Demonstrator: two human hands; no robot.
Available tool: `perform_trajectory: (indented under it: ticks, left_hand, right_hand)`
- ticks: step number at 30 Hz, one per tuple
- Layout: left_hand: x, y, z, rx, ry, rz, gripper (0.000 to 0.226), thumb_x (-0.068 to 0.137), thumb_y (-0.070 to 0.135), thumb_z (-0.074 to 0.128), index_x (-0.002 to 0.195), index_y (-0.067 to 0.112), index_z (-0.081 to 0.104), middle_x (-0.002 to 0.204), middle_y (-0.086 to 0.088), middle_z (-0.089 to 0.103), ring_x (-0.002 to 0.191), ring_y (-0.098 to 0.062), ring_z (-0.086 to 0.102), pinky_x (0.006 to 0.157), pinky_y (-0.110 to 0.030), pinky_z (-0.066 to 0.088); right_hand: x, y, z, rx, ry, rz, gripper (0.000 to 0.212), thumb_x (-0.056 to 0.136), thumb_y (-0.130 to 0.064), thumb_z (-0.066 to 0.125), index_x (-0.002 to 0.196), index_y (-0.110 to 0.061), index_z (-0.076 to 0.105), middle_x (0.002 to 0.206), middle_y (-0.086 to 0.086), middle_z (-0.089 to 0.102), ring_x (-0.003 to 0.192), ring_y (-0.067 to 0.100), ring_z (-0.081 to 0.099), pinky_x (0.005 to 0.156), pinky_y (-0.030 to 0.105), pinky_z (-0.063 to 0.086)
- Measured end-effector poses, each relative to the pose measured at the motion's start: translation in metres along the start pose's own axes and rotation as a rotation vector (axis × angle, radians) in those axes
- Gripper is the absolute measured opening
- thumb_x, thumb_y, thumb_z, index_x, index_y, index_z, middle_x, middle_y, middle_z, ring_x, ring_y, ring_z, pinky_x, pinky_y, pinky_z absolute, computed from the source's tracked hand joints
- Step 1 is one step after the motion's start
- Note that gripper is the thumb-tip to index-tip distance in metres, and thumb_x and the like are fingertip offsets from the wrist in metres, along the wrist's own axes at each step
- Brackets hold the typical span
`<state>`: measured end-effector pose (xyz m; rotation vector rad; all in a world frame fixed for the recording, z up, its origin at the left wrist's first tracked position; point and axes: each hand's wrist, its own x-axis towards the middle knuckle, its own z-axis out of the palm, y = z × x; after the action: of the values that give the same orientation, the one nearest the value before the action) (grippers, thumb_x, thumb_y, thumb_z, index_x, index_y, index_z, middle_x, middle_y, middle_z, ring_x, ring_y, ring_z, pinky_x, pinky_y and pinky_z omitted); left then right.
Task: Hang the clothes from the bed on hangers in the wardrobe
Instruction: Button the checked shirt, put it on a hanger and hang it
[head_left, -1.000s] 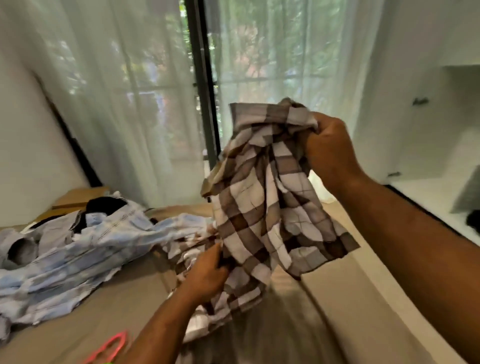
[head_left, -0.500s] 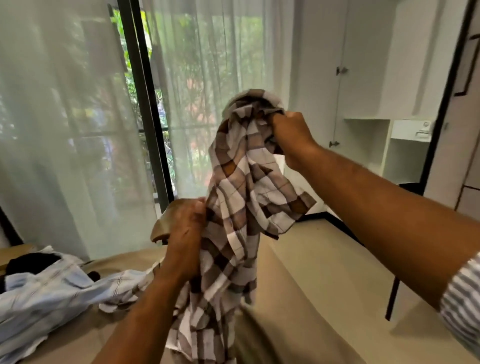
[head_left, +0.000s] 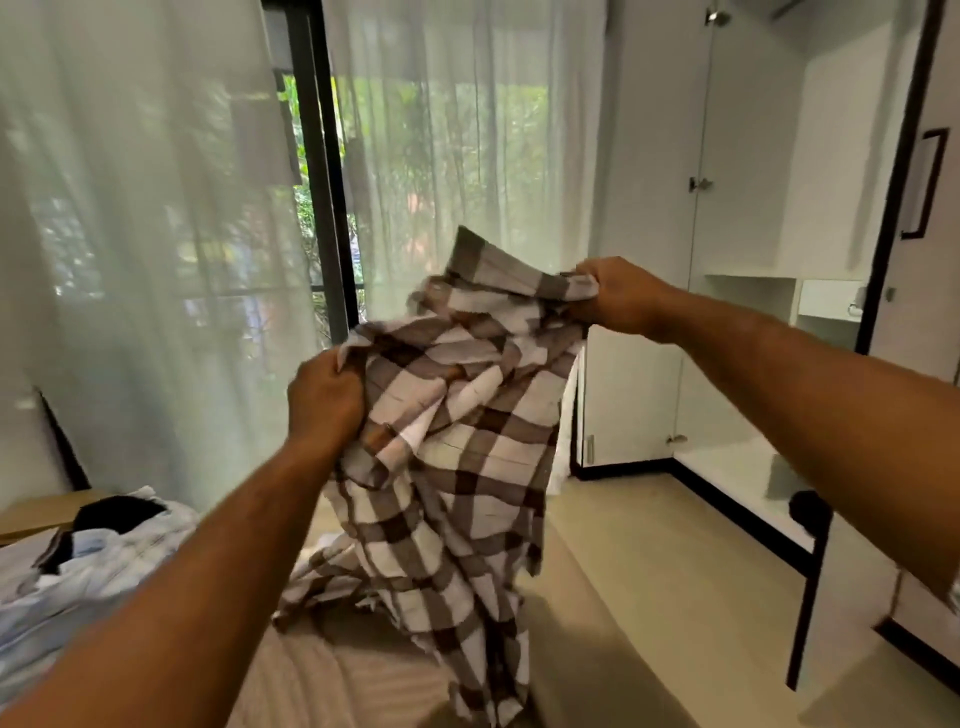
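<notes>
A brown and white checked shirt (head_left: 457, 457) hangs in the air between my two hands, above the bed (head_left: 332, 670). My left hand (head_left: 324, 397) grips its upper left edge. My right hand (head_left: 621, 296) grips the top right part, held higher. The shirt's tail trails down onto the bed. A light blue striped shirt (head_left: 67, 582) with a black garment (head_left: 117, 514) on it lies on the bed at the left. The white wardrobe (head_left: 743, 208) stands open at the right. No hanger is in view.
Sheer white curtains (head_left: 156, 234) cover a window with a dark frame (head_left: 322, 197) straight ahead. Beige floor (head_left: 665, 561) runs between the bed and the wardrobe. A dark-framed door panel (head_left: 924, 182) stands at the far right.
My hands have drawn apart, spreading the checked shirt wider between them. My left hand rose and moved left, my right hand moved right. My view has turned further towards the wardrobe.
</notes>
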<state>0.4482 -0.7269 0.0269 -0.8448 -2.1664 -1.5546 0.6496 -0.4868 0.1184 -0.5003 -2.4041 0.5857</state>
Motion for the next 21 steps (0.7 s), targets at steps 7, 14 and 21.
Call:
perform_trajectory:
  ticks: [7, 14, 21]
  left_hand:
    - [0.037, 0.020, -0.065, 0.351, -0.401, 0.183, 0.014, 0.085, 0.044, 0.076, 0.085, 0.032, 0.069, 0.078, 0.003, 0.068, 0.071, -0.012, 0.060, 0.058, -0.025, 0.041]
    - [0.042, 0.032, -0.048, 0.326, -0.025, 0.234, 0.014, 0.089, 0.011, 0.065, 0.101, 0.015, 0.072, 0.095, -0.014, 0.071, 0.090, -0.035, 0.063, 0.070, -0.029, 0.035]
    - [0.011, 0.046, -0.044, -0.436, -0.466, -0.043, 0.044, 0.077, 0.054, 0.076, 0.092, 0.013, 0.076, 0.100, -0.020, 0.075, 0.093, -0.037, 0.072, 0.076, -0.043, 0.058]
  right_hand:
    - [0.003, 0.025, -0.063, -0.578, 0.098, -0.023, 0.033, 0.088, -0.046, 0.067, 0.077, -0.016, 0.061, 0.091, 0.015, 0.067, 0.094, 0.036, 0.063, 0.074, 0.038, 0.045]
    - [0.013, -0.022, -0.089, -0.263, 0.652, -0.160, 0.018, 0.087, -0.025, 0.058, 0.078, -0.011, 0.065, 0.075, 0.006, 0.057, 0.079, 0.030, 0.056, 0.067, 0.029, 0.031]
    - [-0.004, -0.069, -0.092, -0.173, -0.241, 0.004, 0.029, 0.082, -0.025, 0.082, 0.105, -0.011, 0.075, 0.102, 0.010, 0.075, 0.090, 0.027, 0.073, 0.081, 0.040, 0.063]
